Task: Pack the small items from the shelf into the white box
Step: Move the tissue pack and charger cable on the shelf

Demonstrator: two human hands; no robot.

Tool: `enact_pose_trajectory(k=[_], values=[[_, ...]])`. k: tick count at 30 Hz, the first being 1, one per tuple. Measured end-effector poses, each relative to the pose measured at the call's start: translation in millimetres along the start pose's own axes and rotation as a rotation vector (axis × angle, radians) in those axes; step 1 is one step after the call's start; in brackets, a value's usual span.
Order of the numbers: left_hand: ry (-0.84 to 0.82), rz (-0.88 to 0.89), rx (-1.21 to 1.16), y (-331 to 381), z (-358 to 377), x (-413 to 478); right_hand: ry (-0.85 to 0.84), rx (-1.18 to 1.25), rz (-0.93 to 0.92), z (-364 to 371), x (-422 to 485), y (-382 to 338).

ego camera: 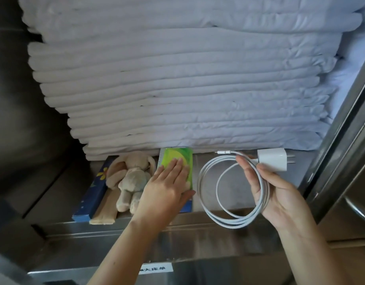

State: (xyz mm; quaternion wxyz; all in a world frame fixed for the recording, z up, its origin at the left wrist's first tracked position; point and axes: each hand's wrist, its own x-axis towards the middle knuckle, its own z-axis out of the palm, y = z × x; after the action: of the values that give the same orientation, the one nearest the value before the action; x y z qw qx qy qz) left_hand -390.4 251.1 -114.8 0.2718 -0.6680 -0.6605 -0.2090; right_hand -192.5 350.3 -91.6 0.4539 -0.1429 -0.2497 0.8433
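Now left hand (169,182) flat, released, on packet (178,159); right hand (280,196) grasps cable coil (237,224) over shelf edge (185,227).

One wide-angle camera, worn on the head, looks forward and down into a steel shelf (198,231) from close range. The left hand (169,182) and the right hand (280,194) come in from 6 o'clock, sitting just below centre. Stacked white linen (177,79) fills the frame from 9 through 12 to 3 o'clock.
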Motion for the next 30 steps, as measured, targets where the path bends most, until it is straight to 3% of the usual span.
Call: enact_pose_trajectory(k=[12,21,30], values=[[-0.007,-0.100,0.028,-11.3,6.2,8.6,-0.009,-0.055,-0.037,-2.7,31.3,1.6],[0.037,-0.148,-0.077,-6.7,-7.0,9.1,-0.047,-0.143,-0.106,2.2,42.4,-1.4],[0.163,-0.138,-0.123,4.1,-18.1,23.1,-0.078,-0.580,-0.416,14.5,51.0,-8.3]])
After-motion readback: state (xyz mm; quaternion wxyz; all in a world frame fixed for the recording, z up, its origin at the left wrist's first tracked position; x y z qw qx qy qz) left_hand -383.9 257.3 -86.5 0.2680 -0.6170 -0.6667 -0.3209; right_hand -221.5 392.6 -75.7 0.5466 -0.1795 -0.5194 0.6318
